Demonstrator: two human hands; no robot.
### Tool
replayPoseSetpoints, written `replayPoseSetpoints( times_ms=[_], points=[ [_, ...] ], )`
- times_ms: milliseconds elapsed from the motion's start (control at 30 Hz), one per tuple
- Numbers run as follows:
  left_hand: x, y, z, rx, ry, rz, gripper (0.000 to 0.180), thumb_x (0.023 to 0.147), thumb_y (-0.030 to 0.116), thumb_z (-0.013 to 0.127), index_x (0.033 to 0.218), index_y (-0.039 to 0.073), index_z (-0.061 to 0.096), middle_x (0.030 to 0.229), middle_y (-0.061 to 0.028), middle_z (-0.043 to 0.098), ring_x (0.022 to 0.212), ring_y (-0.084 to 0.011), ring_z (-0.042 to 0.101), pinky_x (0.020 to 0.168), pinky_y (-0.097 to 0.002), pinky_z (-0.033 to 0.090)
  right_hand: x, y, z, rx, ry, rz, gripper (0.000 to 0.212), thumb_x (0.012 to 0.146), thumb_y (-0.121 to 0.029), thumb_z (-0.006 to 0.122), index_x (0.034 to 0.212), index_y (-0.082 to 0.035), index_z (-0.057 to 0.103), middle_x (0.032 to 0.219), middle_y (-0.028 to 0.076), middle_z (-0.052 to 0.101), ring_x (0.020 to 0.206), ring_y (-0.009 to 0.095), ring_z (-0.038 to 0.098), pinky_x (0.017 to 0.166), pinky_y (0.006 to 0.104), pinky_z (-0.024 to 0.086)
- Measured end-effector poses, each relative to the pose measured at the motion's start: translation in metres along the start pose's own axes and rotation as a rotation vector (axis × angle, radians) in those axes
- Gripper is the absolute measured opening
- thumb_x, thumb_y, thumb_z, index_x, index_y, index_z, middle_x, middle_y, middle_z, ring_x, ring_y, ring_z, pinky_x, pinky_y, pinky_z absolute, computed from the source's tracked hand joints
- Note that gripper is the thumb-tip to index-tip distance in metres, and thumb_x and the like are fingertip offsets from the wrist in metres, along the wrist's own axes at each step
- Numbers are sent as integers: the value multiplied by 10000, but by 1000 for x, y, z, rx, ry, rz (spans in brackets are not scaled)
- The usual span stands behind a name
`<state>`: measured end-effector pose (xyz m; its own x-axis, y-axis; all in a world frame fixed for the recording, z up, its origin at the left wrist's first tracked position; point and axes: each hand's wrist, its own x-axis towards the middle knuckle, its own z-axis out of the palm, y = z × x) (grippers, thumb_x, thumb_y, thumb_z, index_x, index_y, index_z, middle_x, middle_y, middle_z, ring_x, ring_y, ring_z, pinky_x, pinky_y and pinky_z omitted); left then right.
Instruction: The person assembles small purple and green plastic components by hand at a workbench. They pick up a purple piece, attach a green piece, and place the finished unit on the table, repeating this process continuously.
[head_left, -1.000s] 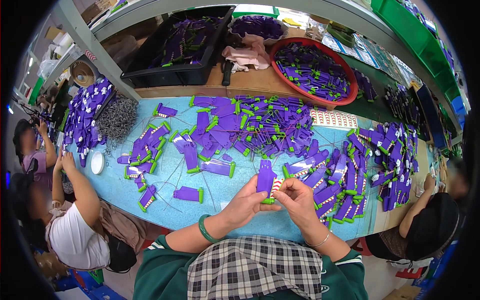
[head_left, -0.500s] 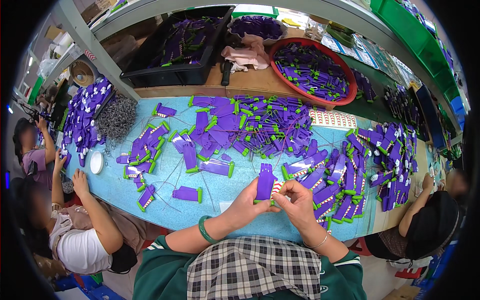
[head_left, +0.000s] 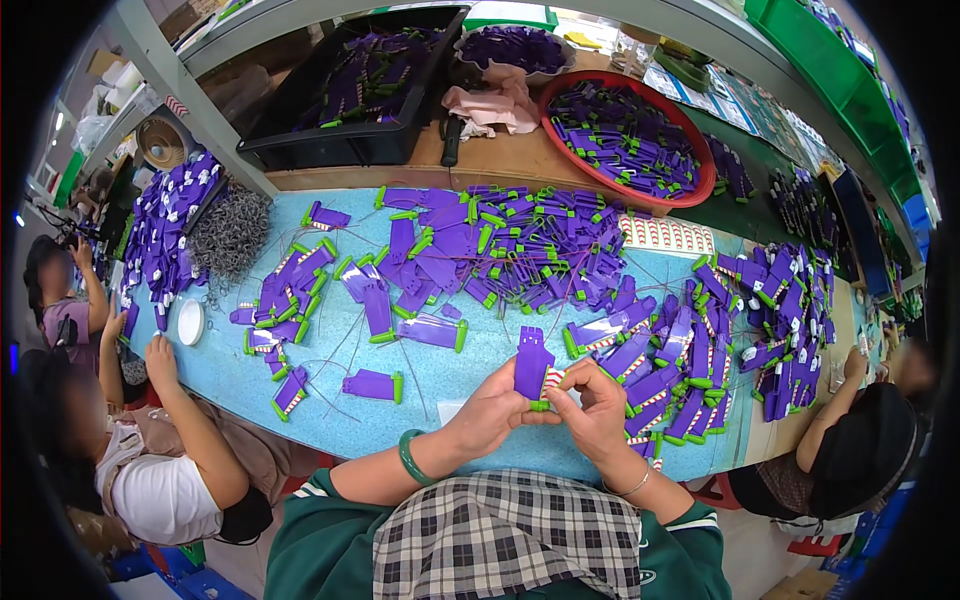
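My left hand (head_left: 490,412) grips a flat purple plastic piece (head_left: 533,362) with a green end, upright above the near edge of the table. Against its right side, my right hand (head_left: 592,405) pinches a small red-and-white striped sticker (head_left: 553,379). The sticker seems to lie partly on the purple piece; my fingertips cover the rest. To the right lies a heap of purple pieces with green ends and striped stickers (head_left: 690,375). Farther off spreads a pile of purple pieces (head_left: 540,245), several with thin wires. A lone purple piece (head_left: 370,385) lies to the left.
A sheet of striped stickers (head_left: 668,236) lies behind the pile on the blue tabletop (head_left: 350,430). Beyond stand a red basin (head_left: 707,180) and a black crate (head_left: 330,147). Grey metal bits (head_left: 230,232) and a white lid (head_left: 191,322) are left. Co-workers sit on both sides.
Both hands stay almost where they were, still on the purple piece and the sticker. The whole view has shifted very slightly.
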<state>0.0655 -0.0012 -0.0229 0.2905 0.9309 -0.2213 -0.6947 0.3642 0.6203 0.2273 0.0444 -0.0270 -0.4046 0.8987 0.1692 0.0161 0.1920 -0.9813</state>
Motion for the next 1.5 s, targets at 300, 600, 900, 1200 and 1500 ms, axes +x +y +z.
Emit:
replayPoseSetpoints(
  times_ms=[300, 600, 900, 1200, 1500],
  points=[
    [1, -7, 1, 320, 16, 68, 277, 947, 72, 529, 1207, 30, 444, 1136, -66, 533, 1031, -148, 571, 837, -339, 566, 4, 1, -3, -192, 77, -184, 166, 740, -38, 740, 695, -31, 580, 677, 53, 583, 641, 168, 534, 602, 287, 417],
    [-3, -8, -2, 571, -29, 200, 254, 974, 168, 505, 1181, 24, 477, 1056, -57, 553, 960, -139, 577, 773, -339, 553, 8, -11, -9, -377, -17, -182, 189, 739, -132, 729, 813, -21, 594, 772, 88, 589, 677, 201, 543, 628, 312, 432],
    [3, -16, 3, -203, -120, -341, 335, 985, 369, 380, 860, 83, 499, 643, -32, 468, 494, -134, 461, 429, -255, 358, 16, -15, -1, -47, -307, 74, 310, 740, -181, 735, 959, 16, 638, 957, 113, 625, 891, 205, 610, 810, 322, 480],
    [-5, 14, 10, 376, -189, -93, 258, 941, 278, 522, 798, 63, 506, 703, -54, 553, 557, -149, 516, 465, -273, 400, 14, -14, -7, 541, -248, 294, 351, 881, -258, 590, 1063, 38, 638, 1074, 141, 636, 1003, 205, 593, 899, 334, 451],
    [-2, 44, 5, 1809, -102, 1360, 188, 648, 44, 695, 779, 92, 569, 982, -88, 580, 895, -255, 600, 709, -345, 549, 24, -24, -11, 521, -263, 420, 119, 859, -118, 618, 929, -22, 625, 887, -10, 601, 845, 63, 531, 769, 243, 420]
  ],
)
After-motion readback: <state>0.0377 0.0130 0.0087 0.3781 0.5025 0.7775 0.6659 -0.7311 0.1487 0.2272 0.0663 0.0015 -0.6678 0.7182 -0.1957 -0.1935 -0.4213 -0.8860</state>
